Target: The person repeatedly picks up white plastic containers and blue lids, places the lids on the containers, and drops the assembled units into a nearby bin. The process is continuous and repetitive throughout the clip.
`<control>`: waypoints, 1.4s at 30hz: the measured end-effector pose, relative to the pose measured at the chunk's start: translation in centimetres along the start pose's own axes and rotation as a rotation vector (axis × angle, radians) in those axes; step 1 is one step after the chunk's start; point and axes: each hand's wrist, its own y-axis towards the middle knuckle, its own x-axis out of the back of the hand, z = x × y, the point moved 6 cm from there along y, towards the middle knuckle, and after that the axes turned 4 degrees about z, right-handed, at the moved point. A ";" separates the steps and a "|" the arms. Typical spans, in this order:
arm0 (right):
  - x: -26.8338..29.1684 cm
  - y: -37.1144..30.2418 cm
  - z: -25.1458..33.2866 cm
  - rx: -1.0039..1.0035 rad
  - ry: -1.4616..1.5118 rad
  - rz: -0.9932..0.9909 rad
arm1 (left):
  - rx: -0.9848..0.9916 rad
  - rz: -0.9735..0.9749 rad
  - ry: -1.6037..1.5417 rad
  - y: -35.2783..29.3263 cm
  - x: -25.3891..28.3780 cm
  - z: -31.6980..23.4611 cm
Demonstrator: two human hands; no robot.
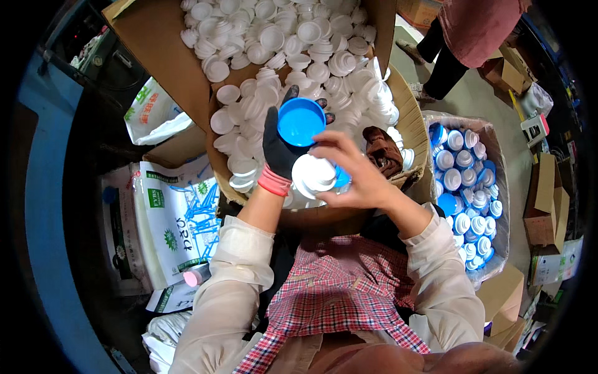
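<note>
My left hand (279, 149), in a dark glove with a pink cuff, is closed around a round blue plastic cap (301, 123) with its hollow side up. Just to the right and nearer, my bare right hand (361, 171) grips a white stepped plastic lid (313, 176). A bit of blue shows behind that lid, between it and my fingers. Both hands are close together over a large cardboard box (408, 103) heaped with white plastic lids (271, 37). A dark brown cloth (382, 153) lies on the lids beside my right hand.
At the right stands a lined box (501, 249) full of joined blue and white pieces (466, 159). Printed white sacks (177, 218) lie at the left by a blue metal frame (53, 156). Another person (467, 37) stands at the far right, near open cartons (548, 199).
</note>
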 end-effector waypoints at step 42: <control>1.2 -0.2 -1.1 0.097 -0.385 -0.116 | -0.402 0.221 1.257 -2.7 -2.3 0.7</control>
